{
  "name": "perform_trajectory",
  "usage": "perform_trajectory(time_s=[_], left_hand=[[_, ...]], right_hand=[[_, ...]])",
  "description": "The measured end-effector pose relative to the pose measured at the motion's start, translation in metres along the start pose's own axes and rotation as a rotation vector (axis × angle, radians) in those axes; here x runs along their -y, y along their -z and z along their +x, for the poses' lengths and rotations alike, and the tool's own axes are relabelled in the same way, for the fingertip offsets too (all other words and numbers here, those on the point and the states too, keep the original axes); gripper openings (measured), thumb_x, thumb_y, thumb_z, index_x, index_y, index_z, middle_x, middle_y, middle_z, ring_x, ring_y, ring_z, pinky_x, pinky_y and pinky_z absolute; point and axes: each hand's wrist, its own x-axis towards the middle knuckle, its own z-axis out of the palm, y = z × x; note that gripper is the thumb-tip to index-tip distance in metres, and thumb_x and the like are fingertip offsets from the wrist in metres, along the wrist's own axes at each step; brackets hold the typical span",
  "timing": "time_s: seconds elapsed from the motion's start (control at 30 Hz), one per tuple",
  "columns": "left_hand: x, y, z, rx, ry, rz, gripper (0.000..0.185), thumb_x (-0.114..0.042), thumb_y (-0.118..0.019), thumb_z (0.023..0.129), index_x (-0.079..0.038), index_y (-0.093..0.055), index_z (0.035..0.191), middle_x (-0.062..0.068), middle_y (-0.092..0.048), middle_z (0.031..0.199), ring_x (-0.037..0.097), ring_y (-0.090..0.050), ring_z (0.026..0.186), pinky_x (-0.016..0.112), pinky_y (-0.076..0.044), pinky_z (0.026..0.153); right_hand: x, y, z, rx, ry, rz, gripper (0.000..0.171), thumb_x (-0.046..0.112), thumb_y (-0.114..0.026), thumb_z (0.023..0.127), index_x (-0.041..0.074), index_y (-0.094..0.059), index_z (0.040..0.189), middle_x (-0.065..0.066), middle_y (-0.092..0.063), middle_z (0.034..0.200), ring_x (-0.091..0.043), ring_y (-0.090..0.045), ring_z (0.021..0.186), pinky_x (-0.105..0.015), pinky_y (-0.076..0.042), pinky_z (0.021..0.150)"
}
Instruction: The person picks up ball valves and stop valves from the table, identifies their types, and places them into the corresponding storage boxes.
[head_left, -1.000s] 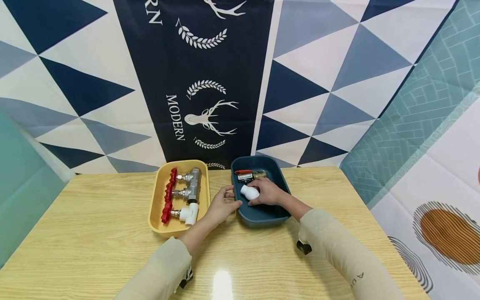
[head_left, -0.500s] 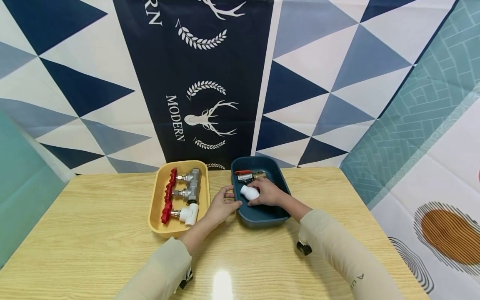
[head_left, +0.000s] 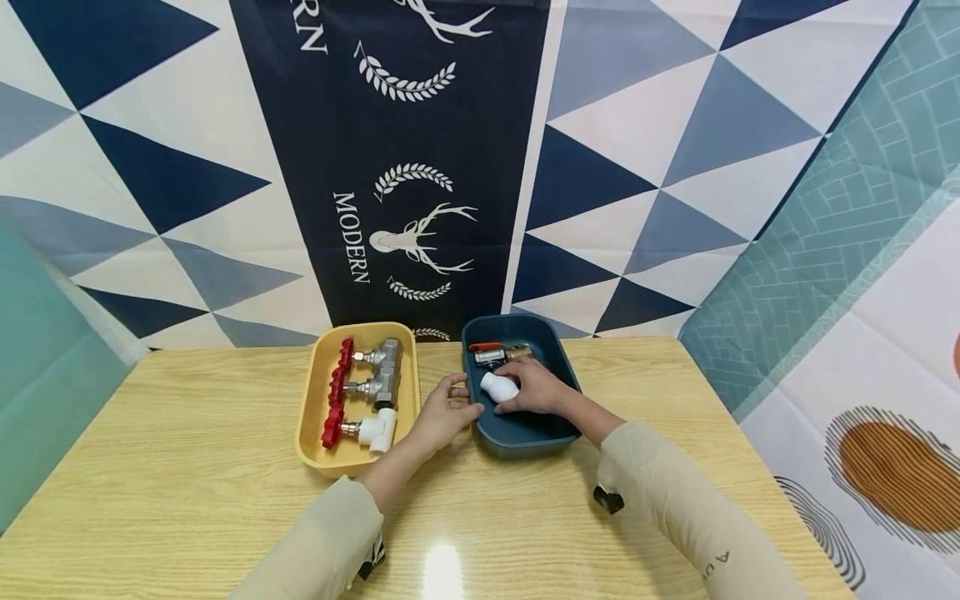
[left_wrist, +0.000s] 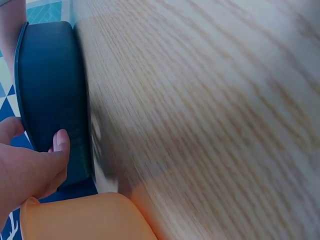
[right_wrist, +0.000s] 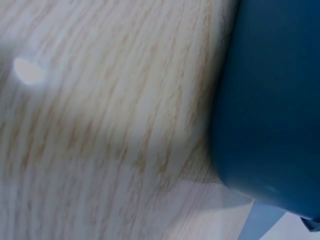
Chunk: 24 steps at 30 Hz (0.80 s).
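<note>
White pipe fitting (head_left: 498,386) lies in the blue tray (head_left: 525,437), near its left wall, and my right hand (head_left: 534,387) rests over it with the fingers curled round its right end, gripping it. Against half a second and a full second ago, almost nothing differs: the fitting sits in the same spot in the tray, both hands hold the same places, and only the whole view has slid down a touch.

Behind the fitting, at the far end of the tray, lies a brass valve with a red lever (head_left: 491,351), just beyond my knuckles. To the left, just beside the blue tray, stands the yellow tray (head_left: 309,421) with three red-handled valves (head_left: 365,390) in a row, two of metal and the nearest one white. Both trays sit on the wooden bench (head_left: 187,467), close to the patterned cloth (head_left: 420,167) at the back.

My left hand (head_left: 444,410) grips the blue tray's left rim, thumb on the outer wall as the left wrist view shows (left_wrist: 61,142), fingers bent over the edge. Both forearms reach forward from the near edge, sleeves down to the wrists. The right wrist view shows only the tray's outer wall (right_wrist: 275,100) and bench.
</note>
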Motion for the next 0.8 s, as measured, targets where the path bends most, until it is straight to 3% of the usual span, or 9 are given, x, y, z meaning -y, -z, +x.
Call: perform_trajectory(time_s=[0.3,0.57,0.8], left_hand=[[0.001,-0.001,0.005,-0.008,0.001,0.001,0.057,-0.012,-0.062,0.089,-0.004,-0.037,0.139,0.019,-0.051,0.123,0.025,-0.058,0.103,0.029,-0.053,0.078],[-0.001,-0.003,0.006,-0.024,0.005,-0.004,0.057,-0.012,-0.062,0.088,-0.004,-0.037,0.139,0.019,-0.051,0.124,0.026,-0.058,0.104,0.031,-0.054,0.079],[-0.005,-0.007,0.004,-0.051,-0.010,0.059,0.063,-0.016,-0.062,0.089,-0.004,-0.031,0.142,0.020,-0.046,0.131,0.030,-0.056,0.110,0.034,-0.054,0.082]], right_hand=[[-0.001,0.006,-0.003,-0.015,-0.020,0.022,0.055,0.040,-0.075,0.076,0.013,-0.061,0.122,-0.015,-0.052,0.125,-0.029,-0.049,0.108,-0.038,-0.046,0.081],[0.003,0.019,-0.007,-0.056,-0.047,0.044,0.046,0.039,-0.065,0.085,0.012,-0.061,0.122,-0.019,-0.048,0.133,-0.037,-0.043,0.123,-0.051,-0.042,0.096],[0.006,0.024,-0.010,-0.121,-0.014,0.033,0.041,0.034,-0.063,0.088,0.009,-0.062,0.121,-0.013,-0.055,0.120,-0.029,-0.051,0.111,-0.046,-0.046,0.091]])
